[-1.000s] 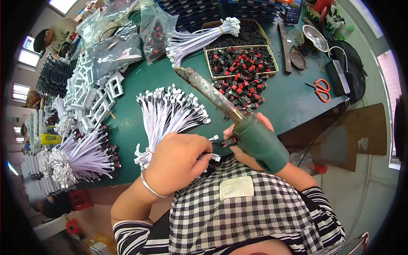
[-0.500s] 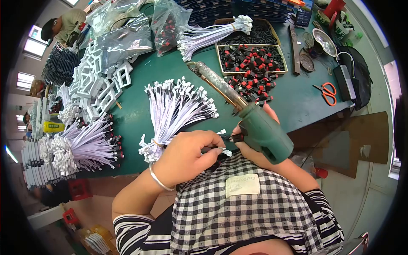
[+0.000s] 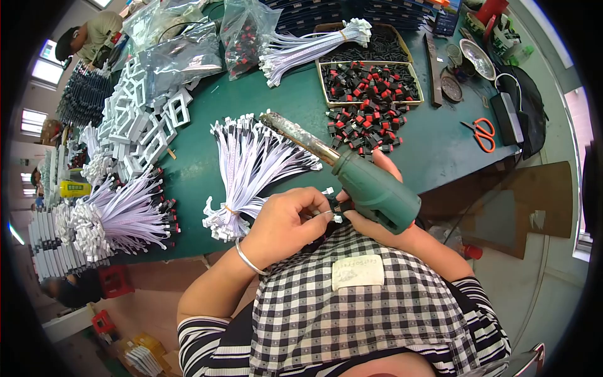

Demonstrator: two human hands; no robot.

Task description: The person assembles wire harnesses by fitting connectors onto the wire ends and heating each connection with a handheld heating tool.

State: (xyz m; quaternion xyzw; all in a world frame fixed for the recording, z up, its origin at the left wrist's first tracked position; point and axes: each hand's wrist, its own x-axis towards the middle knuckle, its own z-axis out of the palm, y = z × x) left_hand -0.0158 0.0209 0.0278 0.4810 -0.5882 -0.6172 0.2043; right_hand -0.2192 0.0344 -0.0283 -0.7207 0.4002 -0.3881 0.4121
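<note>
My left hand point(image 3: 292, 217) is closed in a pinch on a thin wire lead with a small white plug point(image 3: 338, 218) at its end. My right hand point(image 3: 370, 223) is closed around a green-handled tool with a long scorched metal barrel point(image 3: 377, 188), which hides most of the fingers. The barrel points up and left, above the wire bundle. Between the two hands, near my right thumb, is a small black part point(image 3: 342, 206), partly covered. Left of the hands, a bundle of white ribbon wires point(image 3: 242, 169) with white plugs lies tied on the green table point(image 3: 195, 138).
A box of black-and-red switches point(image 3: 370, 85) stands at the back, with more heaped before it. Orange-handled scissors point(image 3: 483, 134) lie at the right. White frames point(image 3: 135, 125) and another wire bundle point(image 3: 129, 210) fill the left. A second person point(image 3: 94, 41) is at far left.
The green-handled tool has shifted left, its tip lower, over the wire bundle. My left hand has come slightly toward my right, and the white plug sits closer to my right thumb.
</note>
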